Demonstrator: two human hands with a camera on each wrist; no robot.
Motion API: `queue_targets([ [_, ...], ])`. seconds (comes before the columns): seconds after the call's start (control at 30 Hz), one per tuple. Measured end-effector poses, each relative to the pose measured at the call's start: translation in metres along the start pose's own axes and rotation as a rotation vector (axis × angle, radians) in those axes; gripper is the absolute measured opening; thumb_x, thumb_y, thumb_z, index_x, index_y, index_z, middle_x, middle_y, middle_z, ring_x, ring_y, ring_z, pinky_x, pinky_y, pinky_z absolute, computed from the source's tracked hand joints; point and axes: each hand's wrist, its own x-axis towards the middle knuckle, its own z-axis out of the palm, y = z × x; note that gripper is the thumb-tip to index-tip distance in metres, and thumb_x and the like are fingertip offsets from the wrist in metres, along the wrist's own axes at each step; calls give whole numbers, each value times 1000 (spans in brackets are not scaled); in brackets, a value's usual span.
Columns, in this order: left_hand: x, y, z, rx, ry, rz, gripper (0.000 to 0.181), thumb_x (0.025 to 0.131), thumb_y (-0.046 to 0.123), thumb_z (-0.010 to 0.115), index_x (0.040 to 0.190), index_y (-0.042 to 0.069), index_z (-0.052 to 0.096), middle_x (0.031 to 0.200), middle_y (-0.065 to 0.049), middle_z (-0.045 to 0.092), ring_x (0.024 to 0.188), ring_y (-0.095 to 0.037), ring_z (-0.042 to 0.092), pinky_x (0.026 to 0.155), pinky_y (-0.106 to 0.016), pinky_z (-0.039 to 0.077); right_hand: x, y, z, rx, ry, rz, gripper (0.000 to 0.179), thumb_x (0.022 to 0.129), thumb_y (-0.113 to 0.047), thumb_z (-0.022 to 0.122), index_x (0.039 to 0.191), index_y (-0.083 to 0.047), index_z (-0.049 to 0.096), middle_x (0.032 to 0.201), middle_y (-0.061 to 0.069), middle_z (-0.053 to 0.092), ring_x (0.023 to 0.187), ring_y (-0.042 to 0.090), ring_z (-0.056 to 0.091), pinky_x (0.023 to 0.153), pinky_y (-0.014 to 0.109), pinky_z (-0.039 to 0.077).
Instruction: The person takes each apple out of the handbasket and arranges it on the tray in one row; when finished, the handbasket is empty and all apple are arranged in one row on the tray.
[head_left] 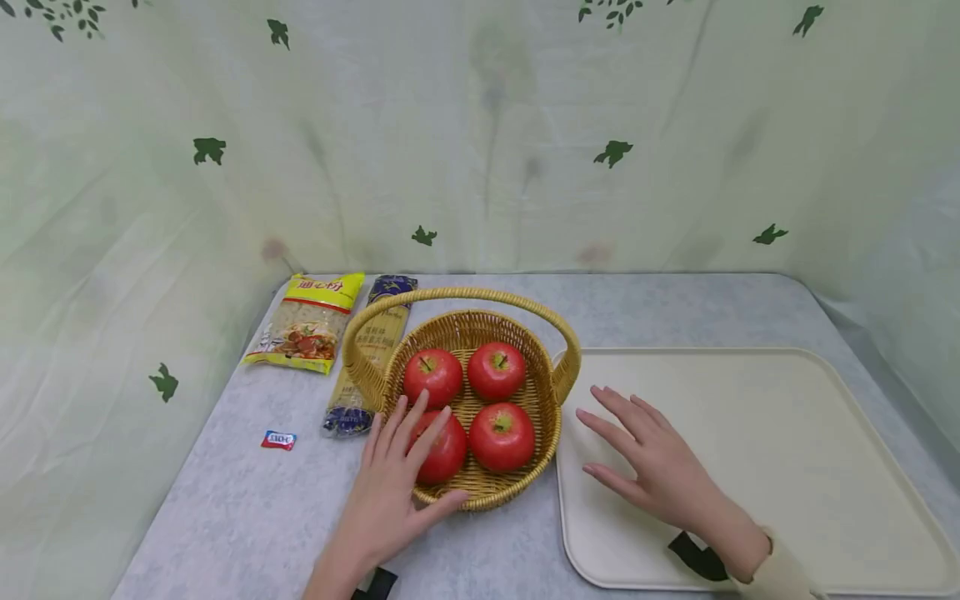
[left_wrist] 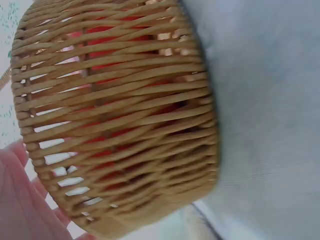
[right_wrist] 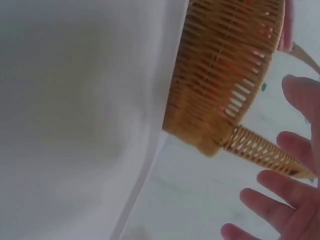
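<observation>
In the head view a round wicker basket (head_left: 480,500) with a tall arched handle stands mid-table, holding several red apples (head_left: 501,437). My left hand (head_left: 397,483) is over the basket's near left rim, fingers spread across the near left apple (head_left: 446,450) and partly hiding it; whether they touch it I cannot tell. From the left wrist view, the woven side (left_wrist: 125,115) fills most of the picture, with that hand at the rim. To the right of the basket, my right hand (head_left: 652,458) hovers above the tray with spread fingers, holding nothing.
A large cream tray (head_left: 750,467) covers the table's right side. Back left lie a yellow-ended food bag (head_left: 307,325) and a long noodle packet (head_left: 382,333), partly behind the basket. One small red-and-blue wrapper (head_left: 279,440) lies at left. Leaf-printed curtains (head_left: 480,150) surround the table.
</observation>
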Motion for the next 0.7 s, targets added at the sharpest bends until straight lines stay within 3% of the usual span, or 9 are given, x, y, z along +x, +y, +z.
queue_targets([
  [0.17, -12, -3, 8, -73, 30, -96, 95, 78, 54, 69, 153, 19, 21, 157, -9, 8, 141, -35, 4, 111, -49, 1, 15, -9, 8, 74, 129, -76, 47, 94, -43, 55, 126, -9, 61, 136, 12, 50, 118, 30, 50, 96, 42, 36],
  [0.33, -19, -5, 14, -141, 55, -161, 101, 77, 49, 73, 153, 17, 16, 158, -10, 4, 141, -33, -1, 111, -45, 1, 28, -19, 14, 117, 186, -112, 42, 93, -37, 60, 125, -10, 63, 131, 12, 54, 112, 28, 54, 90, 40, 42],
  [0.53, -20, -7, 17, -230, 74, -235, 107, 72, 44, 79, 154, 27, 12, 158, -5, 3, 142, -27, -4, 107, -58, 11, 37, -31, 19, 157, 223, -101, 39, 91, -32, 64, 124, -11, 64, 128, 7, 57, 104, 24, 58, 81, 37, 48],
  [0.7, -21, -11, 22, -320, 114, -245, 108, 69, 39, 83, 153, 23, 17, 158, -4, 4, 141, -26, -4, 101, -66, 16, 44, -38, 26, 187, 187, -79, 40, 92, -35, 62, 124, -10, 63, 129, 6, 56, 107, 22, 56, 84, 35, 46],
])
